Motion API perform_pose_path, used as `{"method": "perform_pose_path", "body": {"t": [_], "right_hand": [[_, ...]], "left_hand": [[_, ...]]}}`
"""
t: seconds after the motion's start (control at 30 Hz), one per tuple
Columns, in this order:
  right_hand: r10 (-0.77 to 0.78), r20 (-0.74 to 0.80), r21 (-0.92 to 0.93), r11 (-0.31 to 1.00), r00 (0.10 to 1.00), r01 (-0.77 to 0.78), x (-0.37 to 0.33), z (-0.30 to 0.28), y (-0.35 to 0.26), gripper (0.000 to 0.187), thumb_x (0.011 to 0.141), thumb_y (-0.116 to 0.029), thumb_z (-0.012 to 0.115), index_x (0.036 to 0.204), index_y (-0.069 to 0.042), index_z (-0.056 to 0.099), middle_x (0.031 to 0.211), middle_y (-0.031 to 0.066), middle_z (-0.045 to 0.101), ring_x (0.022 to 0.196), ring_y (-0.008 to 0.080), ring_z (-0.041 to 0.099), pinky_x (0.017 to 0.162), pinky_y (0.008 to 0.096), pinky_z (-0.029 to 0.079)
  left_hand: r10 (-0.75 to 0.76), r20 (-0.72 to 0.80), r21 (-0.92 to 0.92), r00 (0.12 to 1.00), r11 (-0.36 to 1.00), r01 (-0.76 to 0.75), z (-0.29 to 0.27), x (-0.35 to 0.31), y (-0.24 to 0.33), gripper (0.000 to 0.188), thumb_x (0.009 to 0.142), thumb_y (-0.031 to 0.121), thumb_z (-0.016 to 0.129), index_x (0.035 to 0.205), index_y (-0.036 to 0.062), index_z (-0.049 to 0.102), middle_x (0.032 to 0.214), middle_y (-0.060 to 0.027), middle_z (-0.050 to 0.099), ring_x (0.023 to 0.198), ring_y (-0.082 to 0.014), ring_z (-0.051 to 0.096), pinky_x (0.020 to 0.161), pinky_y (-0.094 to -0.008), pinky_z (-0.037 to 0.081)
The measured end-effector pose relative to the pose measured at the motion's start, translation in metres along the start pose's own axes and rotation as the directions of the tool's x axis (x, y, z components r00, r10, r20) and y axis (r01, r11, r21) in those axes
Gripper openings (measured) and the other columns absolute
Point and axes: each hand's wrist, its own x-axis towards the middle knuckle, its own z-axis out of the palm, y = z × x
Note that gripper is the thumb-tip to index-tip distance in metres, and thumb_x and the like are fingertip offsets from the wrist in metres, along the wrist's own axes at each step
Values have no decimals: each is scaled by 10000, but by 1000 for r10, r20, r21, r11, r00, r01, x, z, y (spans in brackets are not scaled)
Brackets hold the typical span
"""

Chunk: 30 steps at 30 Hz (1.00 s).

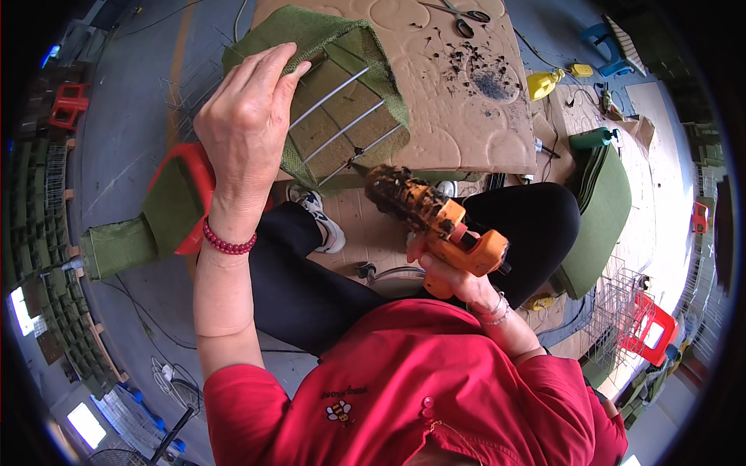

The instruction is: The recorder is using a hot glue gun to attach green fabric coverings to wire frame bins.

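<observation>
My left hand (247, 105) grips the upper left edge of a green fabric-covered wire frame (395, 116), thumb and fingers closed together. The frame rests tilted at the near edge of a cardboard-topped surface, its grey wires (342, 126) showing across the inside. In my right hand (458, 278) is an orange glue gun (474, 250), its front end crusted with dark brown residue. The gun's dark tip is close to a dark blob on a wire joint (358, 151) at the frame's near side; I cannot tell whether they touch.
Black scissors (464, 25) and scattered dark bits (491, 84) lie on the cardboard (458, 140). A yellow bottle (544, 83) and stacked green felt sheets (602, 213) are to the right. A red stool (203, 182) with green fabric pieces stands left; a cable (155, 330) crosses the floor.
</observation>
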Motion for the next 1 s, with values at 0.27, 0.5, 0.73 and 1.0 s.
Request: {"method": "perform_pose_path", "body": {"t": [0.27, 0.5, 0.73, 1.0], "right_hand": [[12, 40, -47, 999, 999, -10, 2, 1, -5, 117, 916, -166, 687, 984, -99, 620, 839, -47, 566, 748, 68, 524, 661, 262, 449], [-38, 31, 20, 999, 999, 37, 3, 3, 3, 92, 906, -156, 675, 962, -102, 626, 834, -37, 591, 754, 79, 549, 665, 273, 458], [-2, 13, -29, 1000, 1000, 2, 5, 8, 3, 120, 905, -191, 678, 969, -98, 638, 859, -27, 599, 791, 84, 560, 705, 279, 468], [134, 118, 93, 985, 984, -145, 2, 16, 16, 219, 912, -215, 726, 1068, -101, 622, 930, -28, 627, 836, 90, 581, 708, 282, 480]], "left_hand": [[-5, -2, -5, 1000, 1000, 5, 0, -1, -3, 224, 799, 122, 784, 1010, 79, 722, 928, -47, 730, 814, -227, 710, 678, -329, 577], [-33, 5, -9, 999, 999, 33, -2, 0, -3, 228, 795, 125, 788, 1009, 81, 722, 927, -53, 729, 811, -235, 711, 674, -332, 575], [-25, 15, -19, 1000, 999, 25, -2, 0, -1, 201, 842, 125, 762, 1034, 74, 731, 918, -71, 733, 766, -233, 709, 653, -314, 552], [-25, -2, -11, 1000, 1000, 25, 0, 0, -3, 229, 794, 127, 789, 1008, 77, 725, 932, -64, 732, 818, -240, 713, 685, -334, 579]]}}
